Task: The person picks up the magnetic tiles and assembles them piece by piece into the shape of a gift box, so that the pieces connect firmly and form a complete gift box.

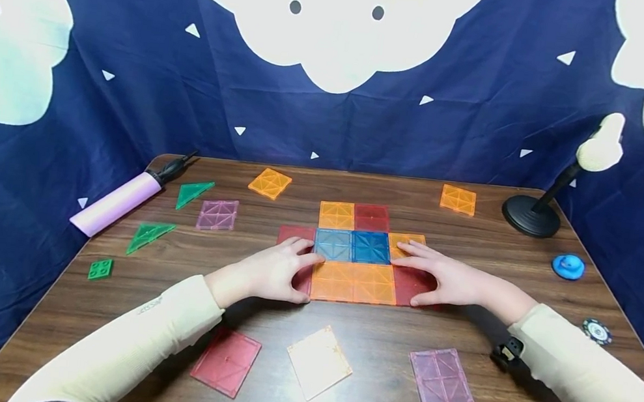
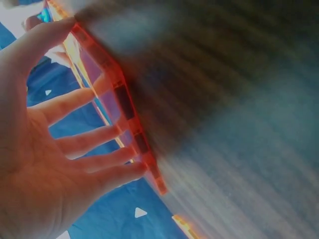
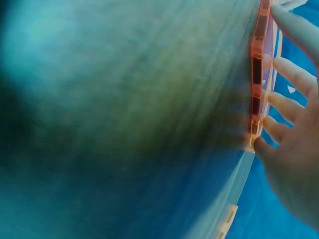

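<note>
Tile edges (image 2: 124,107) close-up in wrist views; whole tile mat (image 1: 356,257) overhead.

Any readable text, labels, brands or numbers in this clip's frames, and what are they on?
No text can be read in any view.
Cream left sleeve: a small grey print near the cuff, too small to read.
Black-and-white round poker chip: edge markings only, no legible number.
Translucent coloured square tiles under the left hand and right hand: moulded line patterns, no lettering.
Both wrist views: too blurred for any text.
</note>
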A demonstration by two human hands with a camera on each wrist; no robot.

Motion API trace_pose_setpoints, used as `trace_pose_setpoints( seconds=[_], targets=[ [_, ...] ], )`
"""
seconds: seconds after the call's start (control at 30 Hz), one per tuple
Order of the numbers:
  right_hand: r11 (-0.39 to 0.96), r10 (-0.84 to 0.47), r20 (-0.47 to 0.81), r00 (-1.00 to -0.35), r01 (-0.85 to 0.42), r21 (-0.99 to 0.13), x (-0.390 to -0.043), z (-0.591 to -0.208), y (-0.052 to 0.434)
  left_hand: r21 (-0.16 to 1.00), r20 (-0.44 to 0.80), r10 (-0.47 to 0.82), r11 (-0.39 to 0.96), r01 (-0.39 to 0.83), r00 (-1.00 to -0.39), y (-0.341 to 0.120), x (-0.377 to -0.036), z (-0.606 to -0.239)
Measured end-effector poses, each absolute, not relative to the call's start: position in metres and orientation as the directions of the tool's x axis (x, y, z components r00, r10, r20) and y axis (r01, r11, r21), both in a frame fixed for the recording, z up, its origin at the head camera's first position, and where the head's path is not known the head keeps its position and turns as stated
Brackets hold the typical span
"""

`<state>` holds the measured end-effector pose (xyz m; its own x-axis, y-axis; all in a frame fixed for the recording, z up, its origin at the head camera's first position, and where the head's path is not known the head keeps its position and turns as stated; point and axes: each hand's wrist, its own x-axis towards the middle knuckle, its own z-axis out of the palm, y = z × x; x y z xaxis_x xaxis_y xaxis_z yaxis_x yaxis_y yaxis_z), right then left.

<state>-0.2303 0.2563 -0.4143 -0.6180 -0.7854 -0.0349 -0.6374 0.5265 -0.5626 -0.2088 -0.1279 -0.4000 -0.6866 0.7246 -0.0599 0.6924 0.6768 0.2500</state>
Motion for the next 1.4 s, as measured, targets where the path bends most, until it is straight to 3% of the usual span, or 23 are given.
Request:
trace_pose_setpoints(
  seconds=[0.13,0.23,0.33,0.43,0.6,0.73,1.0,1.23,1.4],
  targets=[
    [0.517,-0.786,-0.038,-0.617,-0.622,-0.589,-0.229,-0.417,0.259,0.254,-0.068,0.719,0.683,0.685,-0.692,-0.128,-0.208,-0.397],
    [0.512,-0.787,-0.039,-0.615,-0.616,-0.598,-0.229,-0.417,0.259,0.230,0.009,0.760,0.631,0.741,-0.650,-0.120,-0.204,-0.397],
    [0.506,-0.789,-0.032,-0.613,-0.620,-0.599,-0.229,-0.417,0.259,0.169,0.114,0.838,0.513,0.841,-0.534,-0.101,-0.191,-0.395],
    [0.498,-0.792,-0.011,-0.610,-0.636,-0.589,-0.229,-0.418,0.260,0.063,0.127,0.913,0.383,0.921,-0.388,-0.072,-0.166,-0.390],
    [0.493,-0.792,0.014,-0.610,-0.654,-0.573,-0.229,-0.419,0.260,-0.042,-0.012,0.983,0.183,0.982,-0.184,-0.029,-0.122,-0.386],
    [0.499,-0.791,0.007,-0.612,-0.652,-0.572,-0.229,-0.419,0.261,-0.085,-0.103,0.989,0.094,0.992,-0.102,-0.004,-0.102,-0.388],
    [0.498,-0.793,-0.007,-0.609,-0.641,-0.585,-0.229,-0.419,0.259,-0.146,-0.214,0.968,0.103,0.984,-0.133,0.019,-0.093,-0.397],
    [0.496,-0.792,0.002,-0.610,-0.646,-0.580,-0.230,-0.419,0.259,-0.206,-0.056,0.976,0.196,0.959,-0.212,0.011,-0.096,-0.400],
    [0.504,-0.789,-0.015,-0.614,-0.632,-0.589,-0.230,-0.418,0.259,-0.247,0.031,0.948,0.314,0.917,-0.317,0.006,-0.097,-0.403]
  ],
)
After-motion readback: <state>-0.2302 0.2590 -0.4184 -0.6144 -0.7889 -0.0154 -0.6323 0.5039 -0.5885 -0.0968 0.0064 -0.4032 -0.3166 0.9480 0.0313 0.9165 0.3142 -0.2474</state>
